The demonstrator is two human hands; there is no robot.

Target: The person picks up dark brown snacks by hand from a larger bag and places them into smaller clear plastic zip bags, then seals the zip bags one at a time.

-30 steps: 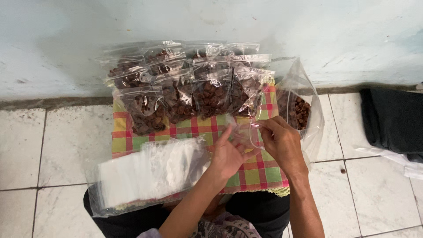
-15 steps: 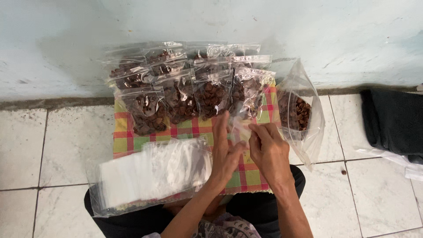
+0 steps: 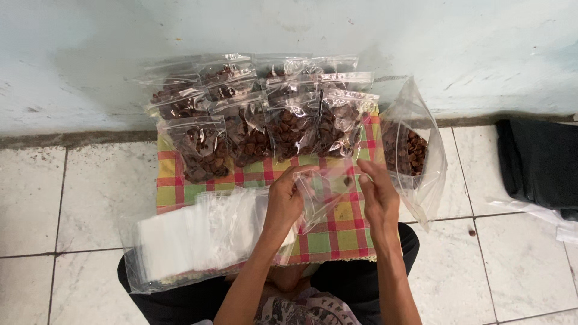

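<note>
Holding one small empty clear pouch (image 3: 319, 195) over the checked cloth (image 3: 337, 225), I now have my hands spread apart, whereas half a second ago they were pressed close together at the cloth's middle. My left hand (image 3: 283, 201) pinches the pouch's left edge, fingers closed on the film. My right hand (image 3: 378, 195) sits at its right edge, fingers loosely extended; I cannot tell if it grips the plastic or just touches it. I judge this as one pouch pulled free and being opened for filling.

Containers, biggest first. At 3 o'clock of my right hand, the large open clear bag (image 3: 415, 150) stands half on cloth, half on tile, holding loose reddish-brown chips in its lower part. At 8 o'clock of my left hand, the sleeve of empty pouches (image 3: 192, 238) lies flat, a thick white-looking stack inside, just beside my left wrist. At 12 o'clock, the filled small packs (image 3: 253, 120) lean in overlapping rows against the wall, each holding the same brown chips, tops looking closed. Far 3 o'clock, a black folded fabric (image 3: 539, 162) lies on the floor.
</note>
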